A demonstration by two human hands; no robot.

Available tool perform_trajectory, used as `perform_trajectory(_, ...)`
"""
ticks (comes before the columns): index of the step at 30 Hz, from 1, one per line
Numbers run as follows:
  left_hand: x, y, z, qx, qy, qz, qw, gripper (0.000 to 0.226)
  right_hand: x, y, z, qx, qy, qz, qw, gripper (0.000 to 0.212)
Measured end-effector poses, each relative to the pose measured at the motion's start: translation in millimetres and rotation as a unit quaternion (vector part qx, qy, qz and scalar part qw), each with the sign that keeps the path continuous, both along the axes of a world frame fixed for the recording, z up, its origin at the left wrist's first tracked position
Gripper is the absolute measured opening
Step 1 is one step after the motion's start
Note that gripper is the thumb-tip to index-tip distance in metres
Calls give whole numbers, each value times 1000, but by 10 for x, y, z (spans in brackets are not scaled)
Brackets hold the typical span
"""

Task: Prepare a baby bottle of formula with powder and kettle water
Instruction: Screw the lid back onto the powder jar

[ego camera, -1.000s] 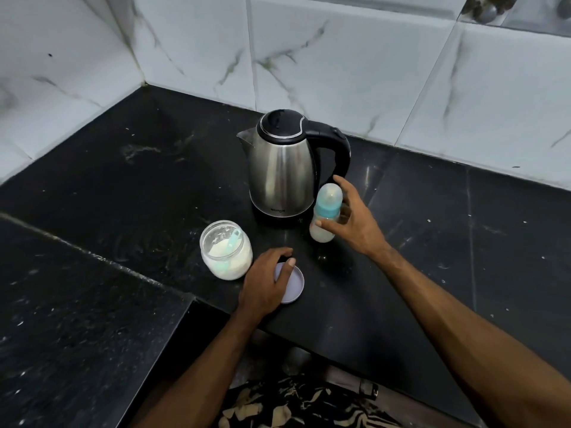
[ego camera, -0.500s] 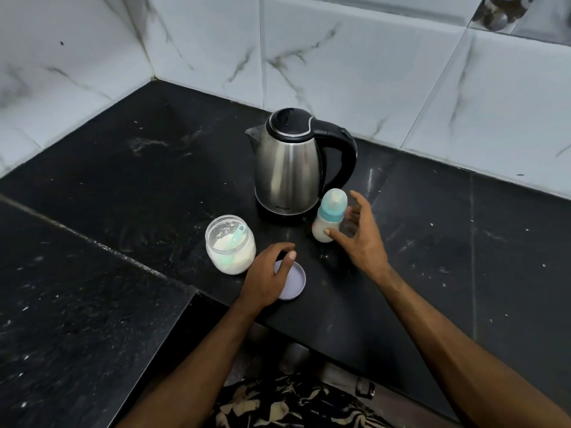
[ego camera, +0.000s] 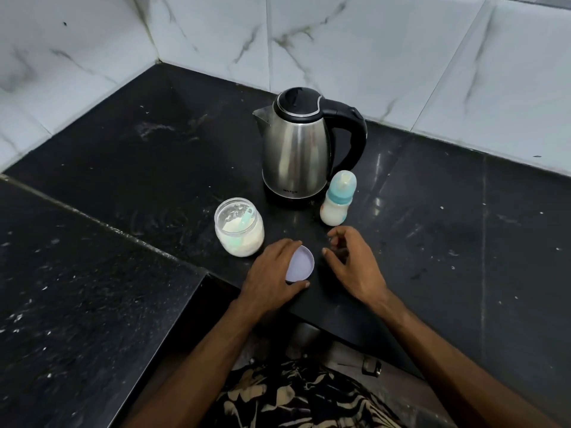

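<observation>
head view: lid [ego camera: 299, 263] between left hand [ego camera: 272, 274] fingers [ego camera: 292, 243], tilted.

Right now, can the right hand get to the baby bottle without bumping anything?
Probably yes. The right hand lies empty just in front of the baby bottle, with bare black counter between; the kettle stands behind.

counter [ego camera: 123, 156]: black, white-flecked | wall tiles [ego camera: 355, 41]: white, grey veins | kettle [ego camera: 296, 149]: silver, black lid and handle | bottle [ego camera: 335, 208]: milky white, teal collar | lid [ego camera: 299, 263]: pale lilac | jar [ego camera: 239, 227]: clear, white powder
</observation>
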State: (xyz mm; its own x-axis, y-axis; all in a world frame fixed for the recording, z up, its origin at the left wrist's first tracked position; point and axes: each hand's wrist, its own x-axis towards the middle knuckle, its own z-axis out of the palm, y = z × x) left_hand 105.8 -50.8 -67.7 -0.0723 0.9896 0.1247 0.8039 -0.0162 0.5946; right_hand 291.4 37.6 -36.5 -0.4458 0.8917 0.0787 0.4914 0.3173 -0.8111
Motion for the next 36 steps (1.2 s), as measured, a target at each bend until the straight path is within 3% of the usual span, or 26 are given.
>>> perform_trajectory(2,15,9,36,-3,-42,20,999,83,-29,-36,14,-6,8,4,1000,33)
perform_trajectory(4,47,19,122,-36,-184,82,979,77,-47,-63,25,-23,24,12,999,38)
perform_trajectory(7,85,44,255,-65,-463,163,869,70,-72,-124,60,-28,35,60,997,55)
perform_trajectory(9,105,54,333,-78,-578,170,794,62,-115,-171,97,-18,54,103,993,69)
perform_trajectory(12,127,24,446,-110,-659,157,728,52,-232,-220,166,11,65,130,989,79)
perform_trajectory(16,77,-40,443,-121,-697,155,690,73,-344,-228,220,46,61,140,987,72)
perform_trajectory(21,-43,-185,436,-136,-678,155,705,51,-407,-144,303,52,44,168,983,69)
perform_trajectory(27,-357,-432,388,-140,-586,208,771,26,-638,116,691,77,-8,215,973,69)
perform_trajectory(30,-504,-490,382,-88,-520,250,812,13,-849,222,877,97,-60,274,955,71)
perform_trajectory(33,-665,-487,397,14,-444,295,846,23,-1099,278,1006,107,-104,321,935,72)
perform_trajectory(36,-782,-459,437,67,-344,300,887,54,-1314,301,1080,133,-142,348,917,71)
